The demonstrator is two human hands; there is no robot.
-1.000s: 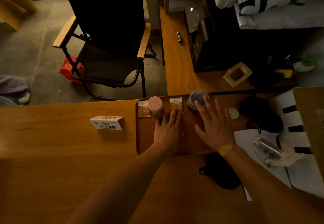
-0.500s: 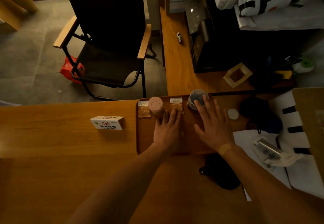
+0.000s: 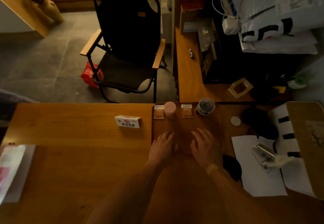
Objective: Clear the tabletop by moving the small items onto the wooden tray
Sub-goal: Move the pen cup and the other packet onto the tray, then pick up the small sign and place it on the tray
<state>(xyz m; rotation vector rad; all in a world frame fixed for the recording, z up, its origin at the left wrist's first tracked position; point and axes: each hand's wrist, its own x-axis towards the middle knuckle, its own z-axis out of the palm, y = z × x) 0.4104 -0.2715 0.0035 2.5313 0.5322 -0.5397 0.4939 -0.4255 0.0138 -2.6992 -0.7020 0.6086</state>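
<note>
Head view: a person's two forearms reach over a warm wooden counter, in dim light.
Left hand: fingers relaxed and spread, holding nothing, over the near left edge of the tray.
Right hand: likewise loose and empty, just beside the left; a tan plaster sits at its wrist.
Flat rectangular wooden tray: its near half is bare, probably kept free as room for more items.
Far rim of tray: two small brown sachets, a pale pink cylindrical jar between them, and a dark round tub with a clear lid, lined up in a row.
Left on the counter: a white card box with a red no-smoking mark just left of the tray, a small clear round lid to its right.
Judgement: the row is set and the empty hands look free for the box.
</note>
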